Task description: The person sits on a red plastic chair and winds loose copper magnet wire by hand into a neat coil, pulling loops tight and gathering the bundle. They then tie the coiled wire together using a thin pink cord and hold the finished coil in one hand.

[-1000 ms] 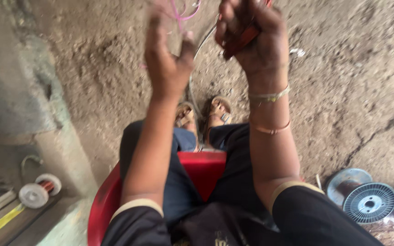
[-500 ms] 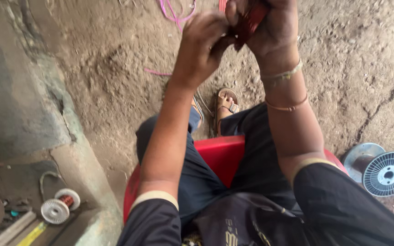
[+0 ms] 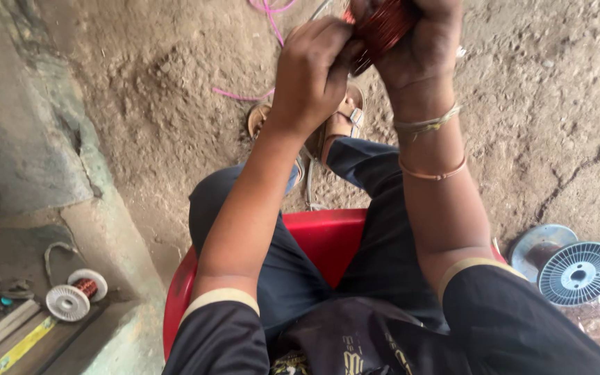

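The coil of copper-red wire (image 3: pixel 382 28) is sitting at the far top of the scene, above the red plastic stool (image 3: pixel 328 239) and well beyond its front edge, partly running out of view; the right hand (image 3: pixel 418 42) is wrapping around it from the right, fingers curled and pressed against the windings, so it is clamping the coil; the left hand (image 3: pixel 310 73) is coming in from the left with its fingers bunched together, pinching at the near side of the coil, touching it. Two bangles (image 3: pixel 430 147) are lying around the right wrist, below the coil. Beneath the hands, sandalled feet (image 3: pixel 335 121) are resting on the dirt floor (image 3: pixel 536 104), just past the stool's front edge; pink wire (image 3: pixel 269 14) is trailing over the ground to the left of the coil. Left of the stool, a concrete ledge is dropping into a low recess; a small white spool (image 3: pixel 76 295) with reddish wire wound on it is lying in there, beside a yellow strip (image 3: pixel 19 347) and bits of scrap. Right of the stool, a grey-blue empty spool (image 3: pixel 567 267) is lying on its side, close to the seat. The widest open ground is stretching ahead of the stool, to the right of the feet, cracked but bare.
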Available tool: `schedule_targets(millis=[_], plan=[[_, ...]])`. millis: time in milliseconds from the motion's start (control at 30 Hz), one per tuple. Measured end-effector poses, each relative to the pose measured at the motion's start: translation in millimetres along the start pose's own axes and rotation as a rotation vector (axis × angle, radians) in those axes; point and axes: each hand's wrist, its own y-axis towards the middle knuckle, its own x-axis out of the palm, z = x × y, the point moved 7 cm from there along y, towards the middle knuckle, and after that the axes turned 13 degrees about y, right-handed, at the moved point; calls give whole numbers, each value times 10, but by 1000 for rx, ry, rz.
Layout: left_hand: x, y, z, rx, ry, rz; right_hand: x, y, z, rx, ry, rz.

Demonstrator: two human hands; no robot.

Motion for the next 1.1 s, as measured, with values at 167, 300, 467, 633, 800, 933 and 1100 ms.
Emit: schedule_targets(millis=[167,300,467,633,800,933,1100], plan=[[-83,16,17,-8,34,6,55,-25,65,7,93,126],[-128,17,30,-29,61,37,73,-53,96,-25,86,202],[-132,-7,-14,-106,26,73,112,-93,111,-57,-46,82],[-223,-9,-87,-178,23,144,184,-158,219,32,-91,2],[-277,-1,-81,-200,42,185,233,-132,322,51,-86,-12],[-307,17,-60,-132,68,171,184,-139,373,75,-94,-19],[-307,39,-10,-22,209,70,108,-130,426,96,3,-49]])
